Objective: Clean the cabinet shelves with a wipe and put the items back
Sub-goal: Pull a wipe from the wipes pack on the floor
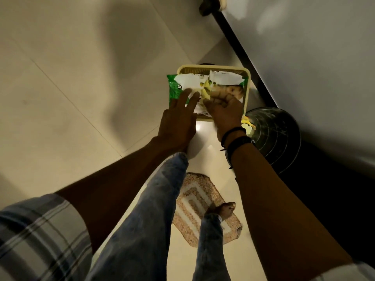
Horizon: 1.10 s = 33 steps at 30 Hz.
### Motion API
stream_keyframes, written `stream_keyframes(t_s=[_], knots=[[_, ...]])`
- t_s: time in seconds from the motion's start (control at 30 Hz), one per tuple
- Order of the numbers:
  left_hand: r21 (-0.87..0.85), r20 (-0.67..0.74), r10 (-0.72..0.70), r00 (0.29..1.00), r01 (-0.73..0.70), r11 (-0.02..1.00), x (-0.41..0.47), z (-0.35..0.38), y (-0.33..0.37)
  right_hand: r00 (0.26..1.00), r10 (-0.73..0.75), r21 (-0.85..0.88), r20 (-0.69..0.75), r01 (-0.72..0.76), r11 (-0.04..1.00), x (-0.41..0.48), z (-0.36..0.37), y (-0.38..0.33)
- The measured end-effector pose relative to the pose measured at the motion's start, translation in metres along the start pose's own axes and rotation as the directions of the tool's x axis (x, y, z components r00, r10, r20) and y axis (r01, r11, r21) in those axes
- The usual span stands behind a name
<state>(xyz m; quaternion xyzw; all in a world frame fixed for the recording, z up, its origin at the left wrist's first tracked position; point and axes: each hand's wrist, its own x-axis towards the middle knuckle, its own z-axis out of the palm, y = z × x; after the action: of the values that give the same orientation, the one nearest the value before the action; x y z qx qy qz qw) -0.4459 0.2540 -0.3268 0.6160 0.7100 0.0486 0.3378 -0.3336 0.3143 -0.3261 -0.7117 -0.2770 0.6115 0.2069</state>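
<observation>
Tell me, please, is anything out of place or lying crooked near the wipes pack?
The green and white wipes pack lies across a cream basket on the floor and overhangs its left rim. The left hand steadies it while the right hand pinches at its opening. Yellow scraps lie beside the steel bin.

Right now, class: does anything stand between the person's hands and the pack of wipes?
Nothing visible does. The left hand lies flat on the wipes pack, and the right hand pinches at its opening, over the basket.

A green-and-white pack of wipes (203,86) lay flat across a cream basket, its left end overhanging the rim, its flap peeled open.
</observation>
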Motion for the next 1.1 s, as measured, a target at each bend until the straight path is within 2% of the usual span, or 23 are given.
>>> stream_keyframes(t_s=[0.13,0.3,0.4,0.47,0.57,0.63,0.77,0.87,0.97,1.1], knots=[[0.029,-0.004,0.071,0.997,-0.071,0.997,0.016,0.004,-0.011,0.999,0.014,0.088,0.047,-0.018,0.996,0.007,0.001,0.009],[0.137,-0.008,0.011,1.000,-0.010,0.991,0.034,0.009,-0.008,0.990,0.045,0.236,0.131,-0.075,0.969,0.006,-0.011,0.014],[0.197,0.001,0.004,1.000,-0.004,0.980,0.036,0.013,-0.006,0.993,0.002,0.105,0.120,-0.014,0.994,0.001,-0.026,0.012],[0.200,-0.002,-0.001,1.000,0.002,0.980,0.037,0.013,-0.005,1.000,0.014,0.067,0.026,-0.015,0.998,0.005,-0.034,0.016],[0.205,-0.022,-0.005,1.000,0.009,0.979,0.037,0.015,-0.003,0.992,0.122,0.141,0.028,-0.125,0.982,0.012,-0.039,0.020],[0.206,-0.014,0.021,1.000,-0.018,0.978,0.038,0.019,-0.003,0.985,0.173,0.049,-0.011,-0.172,0.984,0.013,-0.041,0.021],[0.238,0.030,0.116,0.993,-0.120,0.964,0.040,0.021,-0.003,0.974,0.220,0.222,0.057,-0.227,0.948,0.014,-0.044,0.029],[0.215,0.051,0.088,0.995,-0.097,0.972,0.040,0.019,-0.003,0.955,0.293,0.325,0.044,-0.291,0.900,0.000,-0.051,0.032],[0.171,0.041,0.076,0.996,-0.082,0.982,0.036,0.010,0.000,0.958,0.278,0.402,0.063,-0.280,0.872,-0.015,-0.063,0.032],[-0.016,0.006,0.072,0.997,-0.072,0.997,0.019,-0.005,0.015,0.962,0.266,0.455,0.061,-0.264,0.851,-0.050,-0.077,0.015]])
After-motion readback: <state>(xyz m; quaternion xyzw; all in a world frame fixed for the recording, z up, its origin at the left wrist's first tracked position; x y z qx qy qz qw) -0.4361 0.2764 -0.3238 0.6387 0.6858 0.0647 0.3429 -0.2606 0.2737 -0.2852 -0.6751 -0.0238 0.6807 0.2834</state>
